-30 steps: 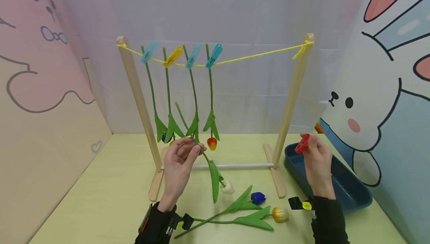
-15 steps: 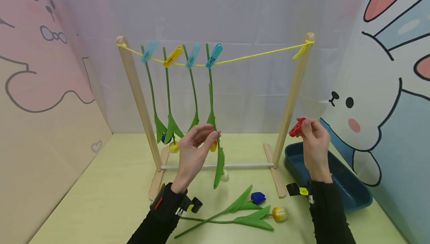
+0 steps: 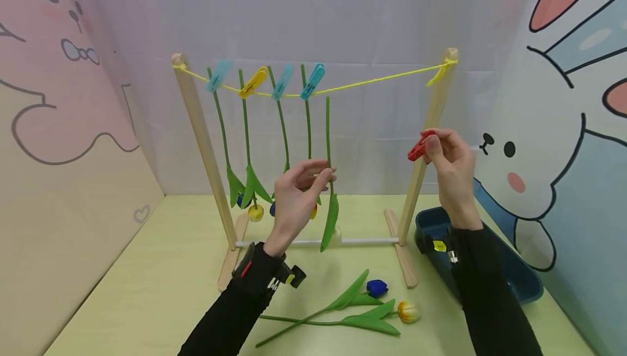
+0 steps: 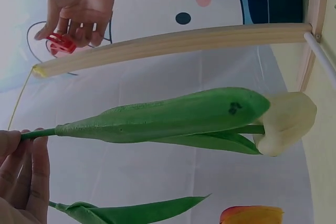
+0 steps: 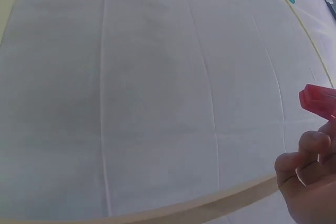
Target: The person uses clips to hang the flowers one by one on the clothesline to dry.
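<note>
My left hand pinches the green stem of a white artificial tulip, which hangs head down with its stem tip just under the yellow string. To the right, my right hand holds a red clothespin between thumb and fingers, in front of the right wooden post. Along the left part of the string, several tulips hang upside down from clothespins: a yellow clothespin and blue ones, the rightmost a teal clothespin. My left hand partly hides the flowers behind it.
Two wooden posts, the left post and the right post, carry the string; a white rod joins their feet. A blue tulip and a yellow-white tulip lie crossed on the table. A dark blue bin stands at right.
My left hand has risen and moved right with the white tulip, whose stem now stands upright near the string. My right hand has lifted the red clothespin up from over the bin.
</note>
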`<state>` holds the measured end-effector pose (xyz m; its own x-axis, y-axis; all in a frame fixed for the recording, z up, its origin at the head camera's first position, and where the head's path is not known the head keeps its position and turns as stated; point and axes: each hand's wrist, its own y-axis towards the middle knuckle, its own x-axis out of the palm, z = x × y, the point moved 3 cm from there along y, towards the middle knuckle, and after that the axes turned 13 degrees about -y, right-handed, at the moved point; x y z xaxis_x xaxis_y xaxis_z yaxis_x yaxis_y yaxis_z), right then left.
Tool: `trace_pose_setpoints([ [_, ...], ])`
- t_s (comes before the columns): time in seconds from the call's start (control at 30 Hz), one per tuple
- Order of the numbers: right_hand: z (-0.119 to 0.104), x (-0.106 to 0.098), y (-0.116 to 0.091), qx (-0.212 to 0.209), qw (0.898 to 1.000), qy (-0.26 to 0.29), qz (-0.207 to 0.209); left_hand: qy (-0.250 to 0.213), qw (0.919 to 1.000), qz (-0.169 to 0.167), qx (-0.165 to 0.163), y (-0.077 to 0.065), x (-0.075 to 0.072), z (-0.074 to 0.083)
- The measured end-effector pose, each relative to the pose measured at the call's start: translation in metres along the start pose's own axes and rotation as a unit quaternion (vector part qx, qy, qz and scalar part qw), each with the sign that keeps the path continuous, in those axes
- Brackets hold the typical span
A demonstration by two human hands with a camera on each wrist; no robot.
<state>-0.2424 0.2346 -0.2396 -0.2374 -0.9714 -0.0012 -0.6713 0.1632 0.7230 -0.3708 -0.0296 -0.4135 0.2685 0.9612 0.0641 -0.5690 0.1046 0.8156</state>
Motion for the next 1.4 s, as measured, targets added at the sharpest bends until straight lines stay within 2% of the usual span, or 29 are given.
trace_pose_setpoints([
  [0.03,-0.003,0.003,0.004,-0.002,1.000,0.001,-0.004,-0.004,0.9999,-0.003,0.012,0.007,0.005,0.015],
  [0.07,-0.006,0.005,0.007,-0.004,1.000,0.001,-0.007,-0.004,0.9999,-0.003,0.009,0.015,0.014,0.044],
  [0.13,-0.011,0.011,0.014,-0.008,1.000,-0.003,-0.014,-0.009,1.0000,0.002,0.003,0.026,0.023,0.076],
  [0.17,-0.013,0.013,0.017,-0.010,1.000,-0.003,-0.018,-0.013,0.9998,0.006,-0.010,0.031,0.027,0.088],
  [0.2,-0.015,0.016,0.021,-0.012,1.000,-0.004,-0.021,-0.018,0.9998,0.008,-0.001,0.033,0.025,0.076],
  [0.23,-0.018,0.018,0.024,-0.013,1.000,-0.004,-0.025,-0.016,0.9998,0.010,-0.003,0.035,0.027,0.079],
  [0.27,-0.020,0.020,0.027,-0.014,1.000,-0.006,-0.027,-0.014,0.9997,0.012,-0.014,0.039,0.031,0.100],
  [0.3,-0.022,0.022,0.029,-0.014,0.999,-0.005,-0.029,-0.014,0.9997,0.015,-0.009,0.039,0.029,0.086],
  [0.33,-0.023,0.023,0.032,-0.012,0.999,-0.006,-0.030,-0.012,0.9998,0.018,-0.003,0.040,0.029,0.080],
  [0.4,-0.026,0.026,0.037,-0.009,0.999,-0.009,-0.031,-0.008,0.9996,0.025,-0.004,0.043,0.029,0.071],
  [0.47,-0.029,0.028,0.041,-0.006,0.999,-0.016,-0.031,0.005,0.9991,0.037,-0.019,0.046,0.031,0.067],
  [0.5,-0.030,0.029,0.043,-0.006,0.999,-0.018,-0.031,0.010,0.9989,0.042,-0.018,0.046,0.028,0.045],
  [0.6,-0.033,0.032,0.047,-0.007,0.999,-0.023,-0.028,0.017,0.9987,0.044,-0.020,0.050,0.028,0.042],
  [0.77,-0.038,0.040,0.056,-0.016,0.999,0.019,-0.022,0.023,0.9988,0.043,-0.008,0.057,0.029,0.040],
  [0.97,-0.048,0.055,0.067,-0.015,0.998,0.068,-0.007,0.023,0.9985,0.049,-0.010,0.064,0.030,0.043],
  [1.1,-0.055,0.067,0.074,-0.007,0.996,0.092,0.002,0.023,0.9982,0.055,-0.011,0.067,0.031,0.042],
  [1.23,-0.060,0.079,0.080,0.022,0.992,0.128,0.007,0.032,0.9977,0.059,-0.009,0.069,0.032,0.042],
  [1.33,-0.062,0.088,0.083,0.037,0.990,0.135,0.010,0.044,0.9972,0.060,-0.009,0.071,0.035,0.053],
  [1.37,-0.062,0.091,0.084,0.038,0.990,0.133,0.010,0.045,0.9971,0.061,-0.012,0.072,0.037,0.061],
  [1.4,-0.063,0.094,0.085,0.036,0.991,0.130,0.010,0.045,0.9969,0.062,-0.020,0.073,0.040,0.077],
])
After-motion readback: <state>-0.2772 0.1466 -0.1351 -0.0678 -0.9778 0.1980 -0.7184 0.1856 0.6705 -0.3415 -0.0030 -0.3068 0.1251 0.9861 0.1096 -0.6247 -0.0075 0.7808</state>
